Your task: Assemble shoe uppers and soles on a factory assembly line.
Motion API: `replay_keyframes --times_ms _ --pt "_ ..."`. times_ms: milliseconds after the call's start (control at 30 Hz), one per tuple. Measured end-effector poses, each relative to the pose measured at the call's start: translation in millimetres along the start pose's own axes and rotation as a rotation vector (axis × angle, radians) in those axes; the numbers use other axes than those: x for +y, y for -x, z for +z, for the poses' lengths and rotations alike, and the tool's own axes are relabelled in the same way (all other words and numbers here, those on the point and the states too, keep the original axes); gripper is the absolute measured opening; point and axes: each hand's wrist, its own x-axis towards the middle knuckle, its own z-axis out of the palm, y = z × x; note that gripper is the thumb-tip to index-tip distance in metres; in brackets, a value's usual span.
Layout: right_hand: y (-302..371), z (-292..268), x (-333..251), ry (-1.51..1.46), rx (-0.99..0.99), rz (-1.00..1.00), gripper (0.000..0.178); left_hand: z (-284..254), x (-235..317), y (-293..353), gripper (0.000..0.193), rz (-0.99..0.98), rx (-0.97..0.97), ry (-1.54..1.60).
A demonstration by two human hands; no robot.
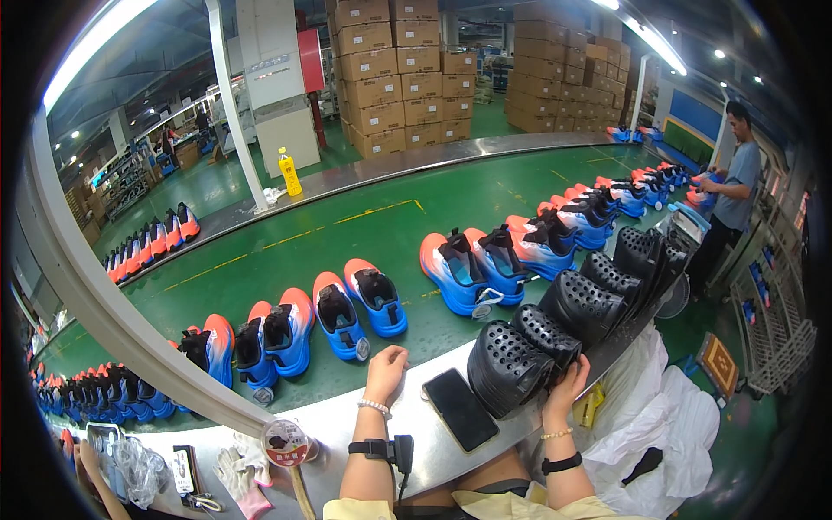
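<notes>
My left hand (pixel 386 374) rests at the near edge of the green conveyor belt (pixel 295 238), empty, its fingers loosely bent. Just beyond it stand blue, white and orange running shoes (pixel 376 296) with black collars. My right hand (pixel 568 386) holds the near end of a black perforated clog (pixel 548 334), part of a nested stack on the metal ledge. Its fingers are partly hidden against the stack. Between my hands a dark-screened phone (pixel 460 410) lies on the ledge. Further stacks of black clogs (pixel 582 299) continue to the right along the belt.
A white post (pixel 130 321) crosses the left side. Near it are a lidded cup (pixel 289 444) and gloves (pixel 243 477). White sheeting (pixel 659 425) hangs at my right. Across the belt stands a yellow bottle (pixel 289 173). Another person (pixel 735 178) handles shoes at the far right.
</notes>
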Motion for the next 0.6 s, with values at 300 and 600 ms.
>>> replay_keyframes --times_ms 300,600 --pt "-0.7 -2.6 3.7 0.014 -0.012 -0.002 0.024 -0.5 -2.4 -0.1 0.02 -0.001 0.007 -0.009" --pt "-0.9 -0.1 8.2 -0.021 0.025 -0.101 0.025 -1.7 -1.3 2.1 0.02 -0.003 0.011 -0.016"
